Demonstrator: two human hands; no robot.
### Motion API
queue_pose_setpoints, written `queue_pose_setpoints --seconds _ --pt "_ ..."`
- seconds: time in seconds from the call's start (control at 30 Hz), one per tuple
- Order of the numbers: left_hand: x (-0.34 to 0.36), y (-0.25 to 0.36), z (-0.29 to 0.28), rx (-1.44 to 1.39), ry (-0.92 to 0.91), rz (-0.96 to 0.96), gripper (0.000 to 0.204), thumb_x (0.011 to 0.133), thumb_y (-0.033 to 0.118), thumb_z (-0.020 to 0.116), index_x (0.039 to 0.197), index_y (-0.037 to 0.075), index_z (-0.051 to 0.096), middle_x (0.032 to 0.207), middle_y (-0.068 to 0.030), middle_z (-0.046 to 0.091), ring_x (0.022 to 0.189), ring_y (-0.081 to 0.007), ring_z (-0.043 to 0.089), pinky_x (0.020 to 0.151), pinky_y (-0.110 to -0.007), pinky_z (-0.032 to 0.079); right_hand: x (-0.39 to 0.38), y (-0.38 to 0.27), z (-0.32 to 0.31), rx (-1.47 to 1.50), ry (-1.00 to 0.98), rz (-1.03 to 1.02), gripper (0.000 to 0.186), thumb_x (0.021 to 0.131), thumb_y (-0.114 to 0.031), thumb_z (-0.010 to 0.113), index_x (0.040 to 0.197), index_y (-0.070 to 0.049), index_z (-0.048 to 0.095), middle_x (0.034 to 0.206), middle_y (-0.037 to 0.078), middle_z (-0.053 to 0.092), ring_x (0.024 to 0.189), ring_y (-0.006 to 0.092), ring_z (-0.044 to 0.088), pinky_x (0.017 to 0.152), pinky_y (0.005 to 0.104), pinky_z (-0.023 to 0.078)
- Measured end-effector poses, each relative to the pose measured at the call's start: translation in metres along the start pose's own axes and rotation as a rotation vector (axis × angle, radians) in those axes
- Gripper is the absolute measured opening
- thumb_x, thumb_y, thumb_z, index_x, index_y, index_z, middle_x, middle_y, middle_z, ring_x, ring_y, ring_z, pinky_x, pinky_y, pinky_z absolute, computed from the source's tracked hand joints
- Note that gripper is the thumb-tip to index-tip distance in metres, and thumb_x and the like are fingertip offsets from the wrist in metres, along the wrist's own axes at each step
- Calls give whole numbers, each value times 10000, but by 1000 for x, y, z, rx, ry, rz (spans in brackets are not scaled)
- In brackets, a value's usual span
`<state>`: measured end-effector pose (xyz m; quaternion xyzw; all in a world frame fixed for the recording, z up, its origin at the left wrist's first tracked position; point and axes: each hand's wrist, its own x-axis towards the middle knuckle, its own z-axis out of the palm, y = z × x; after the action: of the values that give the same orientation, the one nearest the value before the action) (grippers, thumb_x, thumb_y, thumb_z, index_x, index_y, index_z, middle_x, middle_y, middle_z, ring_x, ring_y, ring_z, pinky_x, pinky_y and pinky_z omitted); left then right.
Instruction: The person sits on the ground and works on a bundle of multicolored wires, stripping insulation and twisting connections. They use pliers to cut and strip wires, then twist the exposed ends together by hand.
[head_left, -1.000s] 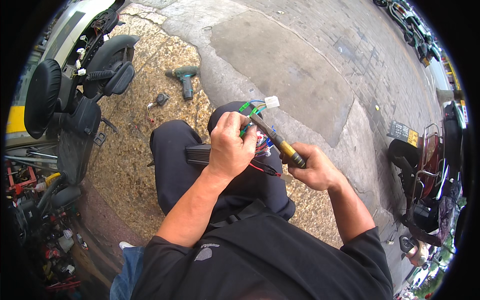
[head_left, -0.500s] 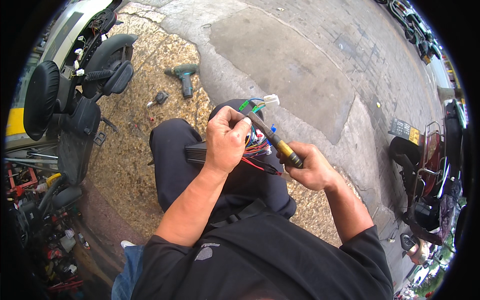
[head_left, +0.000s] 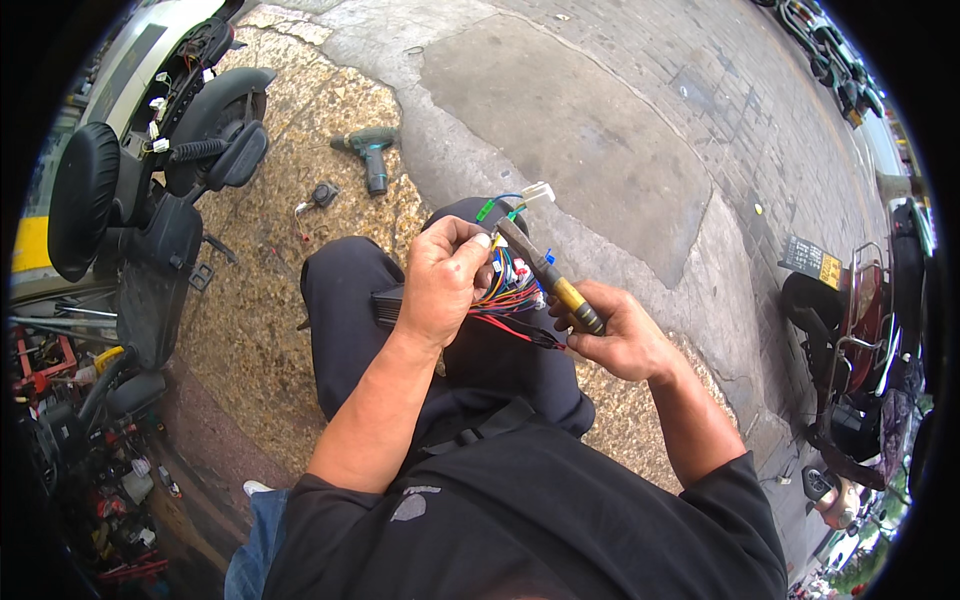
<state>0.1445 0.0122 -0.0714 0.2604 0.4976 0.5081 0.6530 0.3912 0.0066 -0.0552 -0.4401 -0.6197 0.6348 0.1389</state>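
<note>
My right hand [head_left: 622, 335] is closed around worn pliers [head_left: 568, 290] with yellow-and-black handles. Their dark metal jaws point up and left, close to the fingertips of my left hand [head_left: 445, 275]. That hand is pinched shut over a wire, mostly hidden by its thumb and fingers. Just beyond the jaws, a clear white plug connector [head_left: 538, 193] hangs on blue and green wires. A bundle of coloured wires [head_left: 510, 298] with small plugs spreads below the pliers. It runs to a black finned box [head_left: 384, 308] on my lap, partly covered by my left hand.
A cordless drill [head_left: 372, 160] lies on the pebbled ground ahead, near a small black part with a wire [head_left: 322, 195]. A partly stripped scooter [head_left: 150, 220] stands at left, above scattered tools and parts. Another scooter [head_left: 855, 340] is parked at right.
My left hand has shifted slightly left and toward me, away from the plier jaws. The white connector has tilted a little. My right hand and the pliers have barely moved.
</note>
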Motion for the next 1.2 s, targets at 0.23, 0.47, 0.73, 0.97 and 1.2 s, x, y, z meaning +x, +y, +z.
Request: queue_pose_setpoints --seconds 0.23,0.47,0.73,0.97,1.2 --pt "-1 0 1 -27 40 20 57 972 54 579 938 10 570 779 -43 599 598 -76 547 489 -218 408 1 5 4 -63 -18 -102 428 768 11 686 1196 6 679 1213 136 624 1146 251 615 990 393 497" --pt "0 -1 0 -93 44 -10 68 965 69 595 930 29 552 783 -60 589 612 -128 560 489 -241 410 9 18 14 -187 47 -224 394 736 0 676 1130 -6 691 1200 160 624 1138 332 621 988 423 490" --pt "1 0 0 -51 54 -23 89 959 68 588 879 33 573 759 -61 611 576 -122 574 481 -238 405 12 26 24 -291 132 -288 319 737 50 614 1042 -15 680 1067 164 644 1015 350 648 877 423 526" --pt "2 -2 2 -25 27 -38 73 952 54 566 911 -4 585 741 -50 599 569 -85 551 471 -223 422 7 30 26 -290 126 -238 335 770 68 605 1091 -13 662 1020 152 648 955 311 661 822 386 531" --pt "1 -5 1 -4 -16 18 21 960 13 556 943 8 567 795 -47 607 630 -94 574 517 -223 429 -3 17 22 77 64 -100 405 776 50 629 1177 -2 658 1136 131 616 1084 253 627 968 385 499"
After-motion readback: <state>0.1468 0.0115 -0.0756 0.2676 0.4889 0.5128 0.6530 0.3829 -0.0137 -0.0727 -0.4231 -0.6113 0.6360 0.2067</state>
